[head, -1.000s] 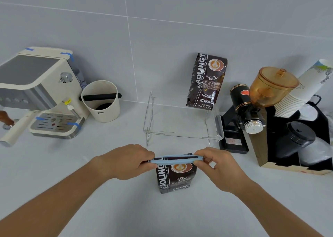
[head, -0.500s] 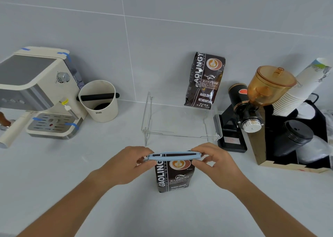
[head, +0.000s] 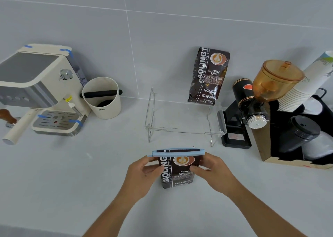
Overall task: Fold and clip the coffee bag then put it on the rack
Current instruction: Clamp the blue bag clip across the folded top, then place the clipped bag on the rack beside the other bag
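Dark foil coffee bag (head: 177, 172), blue plastic clip (head: 176, 152) apparently closed: gripped by left hand (head: 142, 177) and right hand (head: 212, 172); clear acrylic rack (head: 185, 121) directly beyond.

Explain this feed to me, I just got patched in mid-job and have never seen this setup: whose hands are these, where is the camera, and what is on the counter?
There is no machine here: a person works bare-handed, and the single wide-angle camera sits on their head, looking forward and down.

The left hand and right hand grip the sides of a dark coffee bag with their fingers. A blue clip runs across its folded top. I cannot tell whether the bag rests on the counter.

Behind it stands a clear rack, where a second coffee bag leans against the wall. At left are an espresso machine and a white knock box; at right a grinder, stacked paper cups and black lids.
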Demonstrator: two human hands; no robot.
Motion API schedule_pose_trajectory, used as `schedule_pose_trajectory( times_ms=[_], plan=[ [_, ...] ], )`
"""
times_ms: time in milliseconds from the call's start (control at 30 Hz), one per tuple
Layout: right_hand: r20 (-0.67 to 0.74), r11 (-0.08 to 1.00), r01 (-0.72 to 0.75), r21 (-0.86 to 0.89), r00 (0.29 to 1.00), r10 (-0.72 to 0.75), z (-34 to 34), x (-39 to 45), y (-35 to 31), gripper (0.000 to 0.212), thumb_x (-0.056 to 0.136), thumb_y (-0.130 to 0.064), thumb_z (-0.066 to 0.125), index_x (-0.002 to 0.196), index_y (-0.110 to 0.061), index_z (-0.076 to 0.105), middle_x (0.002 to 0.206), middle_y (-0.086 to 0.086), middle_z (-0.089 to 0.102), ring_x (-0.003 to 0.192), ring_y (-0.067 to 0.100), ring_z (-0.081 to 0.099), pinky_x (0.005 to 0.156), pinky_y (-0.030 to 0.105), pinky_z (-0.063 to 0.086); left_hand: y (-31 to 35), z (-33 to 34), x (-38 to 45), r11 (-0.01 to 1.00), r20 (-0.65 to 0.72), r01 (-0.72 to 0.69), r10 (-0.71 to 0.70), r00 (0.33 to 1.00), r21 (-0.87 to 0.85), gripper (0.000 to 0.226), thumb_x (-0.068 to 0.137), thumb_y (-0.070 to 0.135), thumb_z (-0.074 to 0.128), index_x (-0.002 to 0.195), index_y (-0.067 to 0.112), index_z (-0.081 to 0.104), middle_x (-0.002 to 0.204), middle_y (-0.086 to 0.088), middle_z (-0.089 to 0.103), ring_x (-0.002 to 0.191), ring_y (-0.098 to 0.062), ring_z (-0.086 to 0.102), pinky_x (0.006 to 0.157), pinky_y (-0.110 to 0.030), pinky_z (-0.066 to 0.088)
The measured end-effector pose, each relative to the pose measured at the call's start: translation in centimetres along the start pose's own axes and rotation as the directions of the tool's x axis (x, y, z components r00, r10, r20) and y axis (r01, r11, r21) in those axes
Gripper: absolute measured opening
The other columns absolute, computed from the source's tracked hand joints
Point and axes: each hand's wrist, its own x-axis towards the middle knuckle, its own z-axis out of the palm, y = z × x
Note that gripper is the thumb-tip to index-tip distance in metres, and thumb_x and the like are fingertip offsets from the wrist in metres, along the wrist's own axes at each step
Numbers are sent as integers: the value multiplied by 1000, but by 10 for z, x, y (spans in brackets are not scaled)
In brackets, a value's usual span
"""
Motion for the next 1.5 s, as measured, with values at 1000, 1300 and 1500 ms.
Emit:
schedule_pose_trajectory(
  times_ms=[1000, 1300, 1500],
  plan=[
    [-121, 999, 19, -50, 992, -25, 27, -16, 6, 25, 91, -7, 62, 108, -23, 72, 96, -21, 76, 94, -1, 69, 71, 9, 52, -23, 16, -20, 997, -121, -64, 67, 990, 32, 35, 87, -4, 63, 101, 26, 73, 93, 24, 76, 92, -1, 72, 77, -11, 54],
    [-163, 988, 87, -126, 981, -107, 21, -10, -27, 17, 89, -9, 64, 100, -20, 72, 90, -20, 77, 87, -1, 70, 71, 17, 56, 10, 6, -12, 985, -99, -143, 152, 983, 92, 36, 86, -2, 64, 95, 32, 74, 96, 18, 77, 92, -5, 73, 82, -14, 55],
    [-192, 976, 154, -154, 964, -182, 11, -9, -64, 26, 90, -10, 64, 94, -35, 71, 85, -26, 74, 86, -1, 69, 62, 10, 52, 40, 4, -9, 971, -101, -223, 231, 968, 85, 32, 87, 1, 64, 96, 30, 74, 96, 20, 77, 92, -4, 73, 79, -13, 55]
  ],
)
